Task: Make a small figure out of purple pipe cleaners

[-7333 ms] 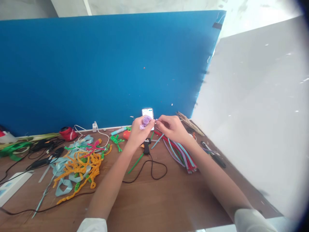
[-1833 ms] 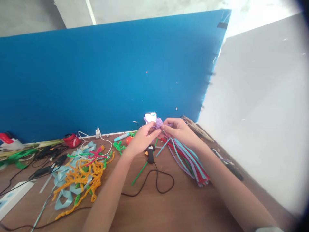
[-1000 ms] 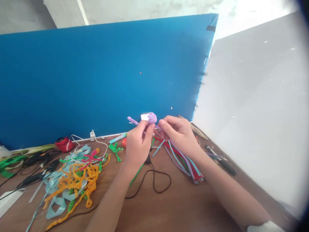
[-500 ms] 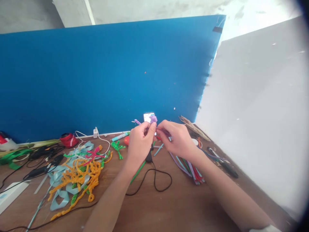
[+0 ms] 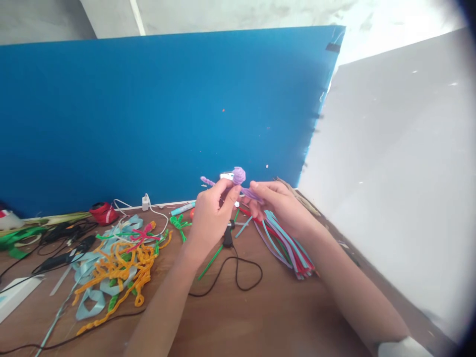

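A purple pipe-cleaner figure (image 5: 239, 175) with a round coiled head is held up over the table between both hands. My left hand (image 5: 214, 208) pinches it just below the head, thumb and forefinger closed. A twisted purple end (image 5: 207, 181) sticks out to the left past that hand. My right hand (image 5: 277, 202) has its fingers closed round the purple strands on the right side. Behind the head, a lit phone (image 5: 226, 175) is partly covered. Under the right hand lies a bundle of red, blue and purple pipe cleaners (image 5: 288, 250).
A black glue gun (image 5: 228, 235) with a looping cord lies below the hands. Left of it are a green pipe-cleaner figure (image 5: 179, 222), a marker (image 5: 183, 208) and tangled orange pipe cleaners (image 5: 122, 267) on light blue ribbon. A blue partition (image 5: 167, 114) stands behind the table.
The coiled purple head has risen and shows more fully. My right hand has turned and drawn slightly right, exposing purple strands between the hands.
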Demonstrator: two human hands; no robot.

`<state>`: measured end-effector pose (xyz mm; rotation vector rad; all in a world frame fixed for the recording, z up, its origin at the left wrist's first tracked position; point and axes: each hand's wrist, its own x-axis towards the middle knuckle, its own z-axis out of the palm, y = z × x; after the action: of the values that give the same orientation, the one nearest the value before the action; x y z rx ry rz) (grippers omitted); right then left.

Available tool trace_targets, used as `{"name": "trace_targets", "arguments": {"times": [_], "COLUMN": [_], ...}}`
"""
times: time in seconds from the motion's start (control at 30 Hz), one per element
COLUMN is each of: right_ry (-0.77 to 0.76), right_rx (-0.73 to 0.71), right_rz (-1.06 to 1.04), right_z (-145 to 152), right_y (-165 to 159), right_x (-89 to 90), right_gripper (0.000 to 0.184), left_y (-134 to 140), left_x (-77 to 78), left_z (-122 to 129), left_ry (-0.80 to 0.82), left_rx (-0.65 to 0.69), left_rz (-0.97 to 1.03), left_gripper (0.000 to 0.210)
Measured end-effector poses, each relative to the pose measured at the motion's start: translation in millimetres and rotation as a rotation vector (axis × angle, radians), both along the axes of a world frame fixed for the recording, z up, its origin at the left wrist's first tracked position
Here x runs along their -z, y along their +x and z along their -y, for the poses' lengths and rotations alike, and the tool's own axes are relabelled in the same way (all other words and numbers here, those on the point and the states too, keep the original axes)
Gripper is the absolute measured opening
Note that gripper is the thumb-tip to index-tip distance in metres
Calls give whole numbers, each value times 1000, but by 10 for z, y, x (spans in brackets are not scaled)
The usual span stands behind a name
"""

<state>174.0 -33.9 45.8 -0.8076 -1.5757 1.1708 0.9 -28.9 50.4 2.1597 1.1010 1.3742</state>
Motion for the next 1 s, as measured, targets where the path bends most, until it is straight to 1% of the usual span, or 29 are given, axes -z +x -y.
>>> {"name": "trace_targets", "arguments": {"times": [0.03,0.1,0.2,0.3,0.37,0.4,0.47,0.5,0.53,0.57,0.6,0.63,0.67,0.73,0.8,0.87,0.93,1.0], "right_ry": [-87,-174,-156,-64,86,207,516,665,784,859,886,872,824,657,448,275,183,170], "right_rx": [-82,-158,-126,-31,88,174,360,437,495,535,553,550,526,426,290,172,95,75], "right_rz": [-33,-105,-185,-133,-20,75,326,453,556,617,634,611,555,384,218,105,51,39], "right_z": [-14,-44,-66,-45,-14,2,32,42,49,53,54,53,52,48,48,49,48,45], "right_y": [19,44,54,51,48,45,33,24,13,1,-12,-23,-33,-41,-34,-19,-6,0], "right_x": [1,11,17,5,8,17,50,69,86,99,106,105,96,63,25,0,-12,-15], "right_gripper": [40,33,23,22,20,18,15,16,18,20,20,20,18,19,32,44,46,40], "left_y": [-1,-4,-2,23,50,61,71,69,61,51,37,23,8,-23,-53,-83,-106,-119], "left_x": [-5,-19,-36,-24,2,17,46,56,62,64,62,55,47,27,11,2,0,0], "left_z": [0,2,10,21,21,17,-1,-13,-25,-37,-47,-55,-61,-70,-79,-94,-111,-120], "left_ry": [36,88,120,114,87,70,24,-10,-54,-98,-133,-153,-156,-128,-83,-32,16,37], "left_rx": [-23,-50,-40,-48,-63,-64,-40,-15,19,57,93,121,138,147,148,153,161,169], "left_rz": [-36,-98,-145,-161,-143,-119,-40,8,54,96,130,154,168,168,120,56,14,7], "left_gripper": [24,22,19,20,22,22,25,28,30,32,33,32,31,27,24,21,19,19]}}
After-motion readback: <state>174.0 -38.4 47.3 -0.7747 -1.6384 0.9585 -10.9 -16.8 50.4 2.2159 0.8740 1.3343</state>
